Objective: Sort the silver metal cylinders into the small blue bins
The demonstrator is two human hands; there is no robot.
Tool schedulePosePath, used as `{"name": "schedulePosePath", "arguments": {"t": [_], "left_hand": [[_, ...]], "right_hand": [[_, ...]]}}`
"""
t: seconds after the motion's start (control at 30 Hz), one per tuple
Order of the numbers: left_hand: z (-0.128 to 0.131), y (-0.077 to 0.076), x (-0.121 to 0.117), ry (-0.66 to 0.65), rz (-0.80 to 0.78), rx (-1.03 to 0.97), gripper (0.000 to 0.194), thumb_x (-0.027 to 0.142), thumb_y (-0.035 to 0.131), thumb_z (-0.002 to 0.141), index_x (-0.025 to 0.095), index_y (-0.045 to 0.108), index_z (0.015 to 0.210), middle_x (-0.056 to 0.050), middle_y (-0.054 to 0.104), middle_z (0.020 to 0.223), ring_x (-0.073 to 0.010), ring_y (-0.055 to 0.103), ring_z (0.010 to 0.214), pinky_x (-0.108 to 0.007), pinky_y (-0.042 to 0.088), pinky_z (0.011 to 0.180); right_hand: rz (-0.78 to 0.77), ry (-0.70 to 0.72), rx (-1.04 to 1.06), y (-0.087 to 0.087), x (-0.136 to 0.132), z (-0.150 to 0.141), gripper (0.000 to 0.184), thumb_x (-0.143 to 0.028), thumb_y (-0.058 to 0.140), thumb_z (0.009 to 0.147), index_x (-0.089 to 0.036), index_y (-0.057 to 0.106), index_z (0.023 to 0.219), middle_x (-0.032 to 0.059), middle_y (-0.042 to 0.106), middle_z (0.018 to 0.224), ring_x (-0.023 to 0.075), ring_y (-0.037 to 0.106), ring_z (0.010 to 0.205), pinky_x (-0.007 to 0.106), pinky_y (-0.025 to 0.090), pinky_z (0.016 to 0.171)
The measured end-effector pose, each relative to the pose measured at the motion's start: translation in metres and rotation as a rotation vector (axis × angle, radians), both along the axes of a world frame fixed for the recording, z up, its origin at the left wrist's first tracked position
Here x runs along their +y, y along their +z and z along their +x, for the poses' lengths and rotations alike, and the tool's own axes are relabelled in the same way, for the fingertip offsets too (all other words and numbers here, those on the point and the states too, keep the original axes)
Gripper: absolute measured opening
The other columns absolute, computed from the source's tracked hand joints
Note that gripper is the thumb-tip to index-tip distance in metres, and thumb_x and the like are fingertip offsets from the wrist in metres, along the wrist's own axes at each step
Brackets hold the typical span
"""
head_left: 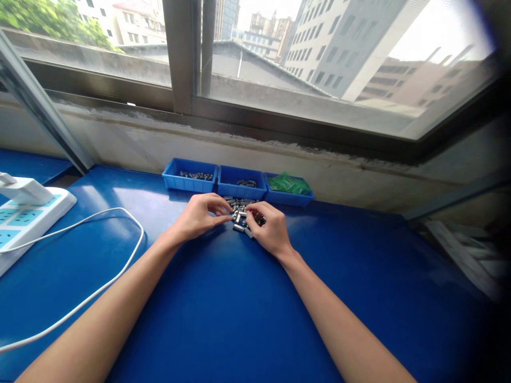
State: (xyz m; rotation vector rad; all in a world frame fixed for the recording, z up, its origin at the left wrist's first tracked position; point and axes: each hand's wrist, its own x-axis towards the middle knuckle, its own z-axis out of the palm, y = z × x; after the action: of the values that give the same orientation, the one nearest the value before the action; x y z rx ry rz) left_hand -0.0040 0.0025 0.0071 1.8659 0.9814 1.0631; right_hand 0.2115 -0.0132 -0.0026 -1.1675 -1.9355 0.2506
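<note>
A small pile of silver and black metal parts [238, 227] lies on the blue tabletop, between my two hands. My left hand [199, 217] is at the pile's left side, fingers curved and thumb held a little apart from them; I see nothing between them. From the right, my right hand [270, 227] reaches over the pile with thumb and index tips close together in a pinch. Whatever is in that pinch is too small to make out. My right fingers hide some of the parts.
Behind the pile stand three blue bins: a left bin [187, 184] with small metal pieces, a middle bin [239, 190] with dark parts, and a right bin [289, 199] holding green bags [289, 183]. A white power strip [56, 205] and white cable [138, 250] lie left. Windows rise behind.
</note>
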Motion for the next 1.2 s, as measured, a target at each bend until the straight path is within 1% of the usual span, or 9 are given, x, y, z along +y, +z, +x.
{"name": "schedulePosePath", "arguments": {"t": [0.13,0.23,0.33,0.4,0.53,0.67,0.87,1.0,1.2], "left_hand": [[-0.002,-0.001,0.001,0.038,0.003,0.03,0.022,0.033,0.075,0.074,0.017,0.076,0.089,-0.007,0.075,0.087,-0.0173,0.067,0.074,-0.029,0.056,0.074],[-0.002,-0.002,0.002,0.059,-0.016,0.018,0.025,0.034,0.074,0.075,0.017,0.076,0.093,-0.007,0.076,0.09,-0.0193,0.069,0.078,-0.031,0.056,0.077],[-0.001,-0.001,0.002,0.069,-0.077,-0.042,0.029,0.036,0.072,0.078,0.018,0.075,0.099,-0.008,0.076,0.093,-0.0214,0.072,0.085,-0.032,0.057,0.081],[0.0,0.0,0.002,0.078,-0.117,-0.073,0.03,0.038,0.07,0.08,0.018,0.074,0.102,-0.008,0.076,0.092,-0.0215,0.072,0.084,-0.032,0.057,0.08],[-0.001,0.001,0.005,0.11,-0.182,-0.152,0.034,0.044,0.066,0.084,0.016,0.071,0.103,-0.008,0.075,0.083,-0.0184,0.07,0.073,-0.03,0.055,0.071],[-0.005,-0.001,0.011,0.237,-0.188,-0.245,0.037,0.048,0.071,0.08,0.015,0.071,0.096,-0.007,0.074,0.075,-0.0173,0.068,0.067,-0.029,0.054,0.068],[-0.015,-0.002,0.022,0.472,-0.105,-0.378,0.041,0.051,0.076,0.074,0.014,0.074,0.092,-0.006,0.073,0.076,-0.0183,0.067,0.071,-0.03,0.054,0.071],[-0.019,0.0,0.027,0.544,-0.087,-0.396,0.044,0.048,0.073,0.076,0.014,0.074,0.104,-0.008,0.072,0.088,-0.0182,0.068,0.074,-0.03,0.055,0.071],[-0.018,0.005,0.03,0.535,-0.143,-0.41,0.055,0.035,0.072,0.077,0.012,0.064,0.126,-0.009,0.069,0.1,-0.0171,0.069,0.076,-0.029,0.056,0.071]], "right_hand": [[-0.001,0.005,-0.006,0.001,0.0,0.0,0.011,-0.017,0.057,0.086,-0.021,0.068,0.088,0.0044,0.07,0.087,0.0187,0.065,0.075,0.031,0.052,0.069],[-0.009,0.006,-0.003,0.0,0.0,0.0,0.011,-0.018,0.057,0.087,-0.021,0.068,0.089,0.0049,0.071,0.088,0.0191,0.065,0.075,0.032,0.052,0.069],[-0.011,0.002,0.002,0.0,0.0,-0.001,0.011,-0.018,0.058,0.086,-0.021,0.068,0.09,0.0048,0.071,0.089,0.0186,0.064,0.073,0.031,0.053,0.069],[-0.009,0.001,0.006,0.0,0.0,0.0,0.011,-0.018,0.059,0.086,-0.021,0.068,0.089,0.0044,0.071,0.088,0.018,0.064,0.072,0.031,0.053,0.069],[-0.009,0.003,0.002,-0.001,0.0,0.0,0.011,-0.018,0.058,0.086,-0.021,0.068,0.089,0.0046,0.071,0.088,0.0181,0.064,0.073,0.031,0.052,0.069],[-0.01,-0.001,-0.007,-0.002,0.001,0.0,0.011,-0.019,0.058,0.086,-0.021,0.068,0.089,0.0049,0.071,0.088,0.0184,0.064,0.073,0.031,0.052,0.069],[-0.012,0.0,-0.002,-0.001,0.0,0.0,0.01,-0.019,0.058,0.087,-0.02,0.068,0.088,0.005,0.071,0.088,0.0189,0.065,0.074,0.032,0.052,0.068],[-0.017,0.002,-0.001,-0.001,0.0,0.0,0.01,-0.019,0.058,0.087,-0.02,0.068,0.088,0.005,0.071,0.088,0.0189,0.065,0.074,0.032,0.051,0.068],[-0.022,0.004,-0.003,-0.001,0.0,0.0,0.011,-0.02,0.058,0.087,-0.02,0.068,0.089,0.0051,0.071,0.088,0.0189,0.064,0.074,0.032,0.051,0.069]]}}
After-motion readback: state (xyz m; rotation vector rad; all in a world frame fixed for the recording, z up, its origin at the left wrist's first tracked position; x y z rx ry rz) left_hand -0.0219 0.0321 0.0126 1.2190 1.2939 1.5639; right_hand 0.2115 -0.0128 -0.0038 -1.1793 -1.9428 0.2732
